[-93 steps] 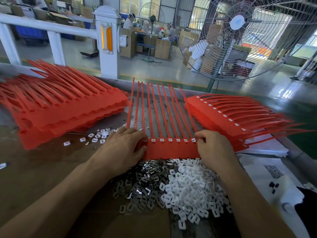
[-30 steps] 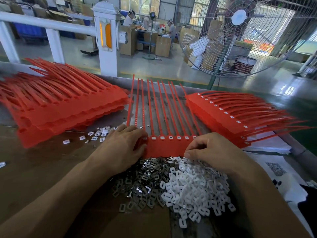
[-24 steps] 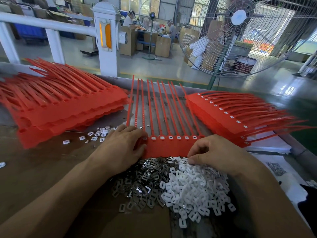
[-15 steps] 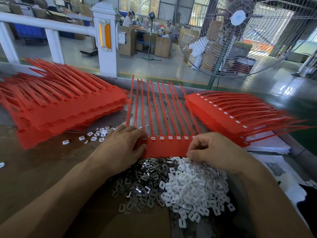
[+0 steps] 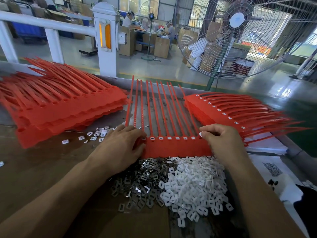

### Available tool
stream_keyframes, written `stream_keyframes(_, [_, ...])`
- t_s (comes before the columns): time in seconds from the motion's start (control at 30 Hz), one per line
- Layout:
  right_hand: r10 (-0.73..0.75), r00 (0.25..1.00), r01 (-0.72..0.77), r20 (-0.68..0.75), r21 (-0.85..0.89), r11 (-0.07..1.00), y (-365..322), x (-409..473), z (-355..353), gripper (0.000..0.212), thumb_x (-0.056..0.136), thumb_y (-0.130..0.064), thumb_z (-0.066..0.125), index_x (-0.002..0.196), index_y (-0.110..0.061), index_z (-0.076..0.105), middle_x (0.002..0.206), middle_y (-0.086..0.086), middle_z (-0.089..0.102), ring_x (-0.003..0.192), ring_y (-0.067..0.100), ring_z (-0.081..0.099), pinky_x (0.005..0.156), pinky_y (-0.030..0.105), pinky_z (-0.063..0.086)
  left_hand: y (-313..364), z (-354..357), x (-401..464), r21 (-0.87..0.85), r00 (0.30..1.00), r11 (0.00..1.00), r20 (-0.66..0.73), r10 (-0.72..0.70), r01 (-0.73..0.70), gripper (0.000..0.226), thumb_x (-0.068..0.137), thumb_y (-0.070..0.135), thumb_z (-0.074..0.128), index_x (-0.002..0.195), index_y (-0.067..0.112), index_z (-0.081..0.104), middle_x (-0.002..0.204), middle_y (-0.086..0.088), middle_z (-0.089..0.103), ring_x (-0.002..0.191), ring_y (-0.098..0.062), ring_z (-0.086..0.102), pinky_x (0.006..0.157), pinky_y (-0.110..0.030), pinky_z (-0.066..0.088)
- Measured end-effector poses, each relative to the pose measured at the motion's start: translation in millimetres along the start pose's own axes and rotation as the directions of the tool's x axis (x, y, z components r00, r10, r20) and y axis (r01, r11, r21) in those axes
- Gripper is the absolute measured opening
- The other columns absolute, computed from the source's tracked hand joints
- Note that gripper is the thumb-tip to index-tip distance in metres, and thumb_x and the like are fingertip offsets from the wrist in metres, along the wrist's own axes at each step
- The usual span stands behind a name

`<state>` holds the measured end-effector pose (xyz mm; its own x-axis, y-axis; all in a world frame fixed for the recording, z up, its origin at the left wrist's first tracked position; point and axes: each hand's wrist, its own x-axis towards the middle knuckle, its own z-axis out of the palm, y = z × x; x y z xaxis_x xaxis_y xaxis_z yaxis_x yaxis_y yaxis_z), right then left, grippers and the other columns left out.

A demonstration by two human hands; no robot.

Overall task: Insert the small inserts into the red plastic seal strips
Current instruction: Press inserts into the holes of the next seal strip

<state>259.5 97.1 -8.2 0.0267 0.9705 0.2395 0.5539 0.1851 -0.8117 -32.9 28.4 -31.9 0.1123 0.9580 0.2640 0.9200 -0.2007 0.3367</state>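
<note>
Big hall with a shiny grey floor [image 5: 171,69]. White rail [image 5: 48,26] and white post [image 5: 106,40] with an orange light just past the brown counter [image 5: 34,169]. Huge wire fan [image 5: 238,36] at right. Small fan [image 5: 151,16], brown boxes [image 5: 161,47] and seated people farther back. Bright windows [image 5: 130,2] behind.

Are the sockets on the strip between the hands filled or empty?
Mostly filled: the red strip shows white inserts in the visible sockets. Those under the left hand and right hand cannot be told.
</note>
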Motion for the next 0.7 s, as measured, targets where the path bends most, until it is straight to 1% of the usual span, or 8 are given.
stream_keyframes(0.07, [0.027, 1.000, -0.027, -0.014, 0.013, 1.000, 5.3, 1.8, 0.5, 0.010, 0.091, -0.018, 0.075, 0.095, -0.025, 0.081, 0.056, -0.021, 0.062, 0.060, 0.003, 0.054, 0.064, 0.024, 0.040, 1.0, 0.1, -0.4, 0.002, 1.000, 1.000, -0.010, 0.000, 0.000, 0.038, 0.095, 0.049, 0.051, 0.131, 0.037, 0.056, 0.129, 0.015, 0.058, 0.123, -0.014, 0.044, 0.110, -0.041, 0.037])
stream_keyframes(0.17, [0.030, 0.999, -0.032, -0.046, -0.043, 0.999, 8.3, 2.8, 2.8, 0.009, 0.090, -0.017, 0.076, 0.093, -0.025, 0.080, 0.068, -0.014, 0.068, 0.066, 0.007, 0.062, 0.067, 0.025, 0.044, 1.4, -0.6, -1.1, -0.002, 1.000, 1.000, -0.028, -0.002, 0.002, 0.035, 0.095, 0.047, 0.053, 0.127, 0.036, 0.059, 0.124, 0.015, 0.060, 0.120, -0.014, 0.046, 0.108, -0.041, 0.039])
stream_keyframes(0.3, [0.000, 0.998, -0.007, -0.062, -0.113, 0.994, 8.4, 3.5, 7.7, 0.009, 0.089, -0.016, 0.077, 0.093, -0.023, 0.079, 0.082, -0.012, 0.072, 0.078, 0.007, 0.066, 0.073, 0.026, 0.047, 1.2, -2.2, -1.1, -0.019, 0.996, 1.000, -0.088, -0.021, 0.020, 0.024, 0.096, 0.042, 0.055, 0.116, 0.034, 0.066, 0.114, 0.012, 0.064, 0.111, -0.017, 0.050, 0.101, -0.041, 0.043])
stream_keyframes(0.4, [-0.007, 0.998, -0.002, -0.064, -0.143, 0.990, 9.7, 4.7, 9.0, 0.007, 0.089, -0.017, 0.077, 0.092, -0.024, 0.078, 0.084, -0.015, 0.071, 0.080, 0.001, 0.064, 0.070, 0.019, 0.044, 1.4, -2.7, -1.0, -0.026, 0.994, 0.999, -0.103, -0.031, 0.029, 0.022, 0.097, 0.041, 0.055, 0.113, 0.034, 0.068, 0.111, 0.012, 0.065, 0.107, -0.017, 0.051, 0.098, -0.042, 0.045])
stream_keyframes(0.47, [-0.014, 0.998, 0.004, -0.060, -0.166, 0.986, 10.6, 5.6, 9.3, 0.007, 0.089, -0.018, 0.077, 0.092, -0.024, 0.079, 0.084, -0.017, 0.070, 0.080, -0.004, 0.062, 0.068, 0.012, 0.041, 1.0, -2.3, -1.0, -0.025, 0.994, 0.999, -0.102, -0.031, 0.029, 0.022, 0.097, 0.042, 0.055, 0.113, 0.034, 0.067, 0.111, 0.012, 0.065, 0.108, -0.016, 0.051, 0.098, -0.041, 0.045])
stream_keyframes(0.53, [-0.017, 0.998, 0.006, -0.058, -0.179, 0.984, 11.1, 5.9, 9.9, 0.007, 0.089, -0.017, 0.078, 0.093, -0.023, 0.079, 0.083, -0.018, 0.069, 0.079, -0.006, 0.061, 0.066, 0.008, 0.039, 0.8, -2.1, -1.0, -0.023, 0.995, 0.999, -0.097, -0.033, 0.031, 0.024, 0.097, 0.043, 0.054, 0.115, 0.034, 0.067, 0.113, 0.013, 0.065, 0.109, -0.016, 0.051, 0.099, -0.042, 0.044])
stream_keyframes(0.6, [-0.015, 0.999, 0.005, -0.051, -0.187, 0.982, 11.2, 6.1, 10.7, 0.008, 0.090, -0.016, 0.077, 0.095, -0.021, 0.080, 0.084, -0.019, 0.069, 0.081, -0.005, 0.061, 0.068, 0.009, 0.040, 0.8, -2.4, -1.3, -0.024, 0.995, 0.999, -0.094, -0.036, 0.034, 0.024, 0.097, 0.043, 0.054, 0.116, 0.035, 0.066, 0.114, 0.013, 0.065, 0.110, -0.016, 0.051, 0.100, -0.042, 0.044])
stream_keyframes(0.7, [-0.012, 0.999, 0.003, -0.040, -0.208, 0.978, 10.3, 6.1, 11.4, 0.009, 0.091, -0.015, 0.075, 0.097, -0.019, 0.081, 0.086, -0.017, 0.069, 0.084, 0.003, 0.064, 0.072, 0.014, 0.042, 1.3, -2.7, -1.3, -0.021, 0.995, 0.999, -0.088, -0.040, 0.038, 0.026, 0.098, 0.043, 0.053, 0.118, 0.035, 0.066, 0.116, 0.013, 0.064, 0.111, -0.016, 0.050, 0.101, -0.042, 0.044])
